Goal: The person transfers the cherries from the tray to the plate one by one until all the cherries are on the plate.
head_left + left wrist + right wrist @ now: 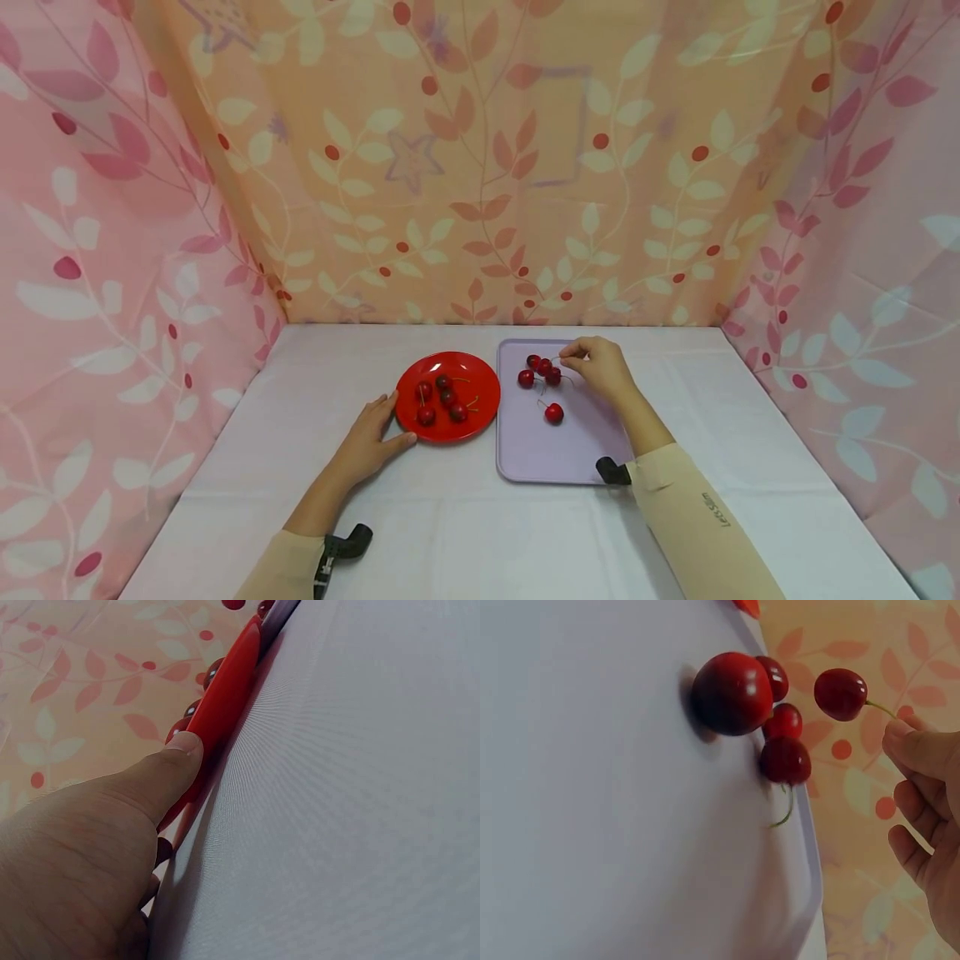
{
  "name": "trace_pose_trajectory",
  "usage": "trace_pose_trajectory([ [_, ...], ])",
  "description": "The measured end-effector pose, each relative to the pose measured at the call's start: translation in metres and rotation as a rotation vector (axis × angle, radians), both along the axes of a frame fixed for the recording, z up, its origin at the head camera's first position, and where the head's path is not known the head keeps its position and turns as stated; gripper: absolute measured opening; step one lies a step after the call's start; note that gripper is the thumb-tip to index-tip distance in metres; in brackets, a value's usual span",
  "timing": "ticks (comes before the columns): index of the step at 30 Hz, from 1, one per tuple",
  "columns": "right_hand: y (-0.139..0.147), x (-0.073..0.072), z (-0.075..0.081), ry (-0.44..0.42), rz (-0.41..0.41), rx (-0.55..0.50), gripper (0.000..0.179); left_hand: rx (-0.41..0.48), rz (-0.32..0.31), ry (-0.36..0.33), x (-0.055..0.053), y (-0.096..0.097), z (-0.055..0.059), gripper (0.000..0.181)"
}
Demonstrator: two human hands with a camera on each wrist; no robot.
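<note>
Here's the table (465,542), and you've got it dressed in creased white cloth (750,450)! Lying flat on that cloth, your lavender tray (555,454): rectangular, rounded corners, raised rim, long sides running away from you, far edge stopping just short of the table's back edge. And look to the tray's left, there's your round red plate (483,383), glossy, right beside it, rim to rim, touching or overlapping, hard to call! More white cloth spreads to the tray's right and on its near side.
</note>
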State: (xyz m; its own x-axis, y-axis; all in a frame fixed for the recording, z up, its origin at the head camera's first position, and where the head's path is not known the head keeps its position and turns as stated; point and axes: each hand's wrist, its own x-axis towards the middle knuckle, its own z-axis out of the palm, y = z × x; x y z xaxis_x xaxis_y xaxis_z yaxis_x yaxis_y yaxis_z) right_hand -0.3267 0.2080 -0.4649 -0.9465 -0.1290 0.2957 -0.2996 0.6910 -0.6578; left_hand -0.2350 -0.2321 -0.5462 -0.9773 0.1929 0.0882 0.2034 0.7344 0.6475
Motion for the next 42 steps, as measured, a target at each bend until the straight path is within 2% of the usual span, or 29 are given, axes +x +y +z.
trace_pose_trajectory([
  [14, -0.029, -0.001, 0.014, -0.006, 0.023, -0.05, 0.004, 0.007, -0.005, 0.003, 0.002, 0.0, 0.002, 0.098],
  [22, -0.05, 0.0, 0.02, -0.043, 0.035, -0.07, 0.004, 0.001, 0.001, -0.002, 0.002, 0.001, 0.002, 0.098],
  [30, -0.068, -0.001, 0.018, -0.087, 0.091, -0.159, 0.006, -0.002, 0.008, -0.011, 0.002, 0.002, 0.002, 0.098],
  [37, -0.086, -0.002, 0.016, -0.065, 0.115, -0.14, 0.004, -0.009, 0.012, -0.012, 0.002, 0.002, 0.002, 0.098],
  [42, -0.097, -0.003, 0.014, -0.098, 0.136, -0.141, 0.005, -0.009, 0.01, -0.009, 0.002, 0.001, 0.002, 0.097],
])
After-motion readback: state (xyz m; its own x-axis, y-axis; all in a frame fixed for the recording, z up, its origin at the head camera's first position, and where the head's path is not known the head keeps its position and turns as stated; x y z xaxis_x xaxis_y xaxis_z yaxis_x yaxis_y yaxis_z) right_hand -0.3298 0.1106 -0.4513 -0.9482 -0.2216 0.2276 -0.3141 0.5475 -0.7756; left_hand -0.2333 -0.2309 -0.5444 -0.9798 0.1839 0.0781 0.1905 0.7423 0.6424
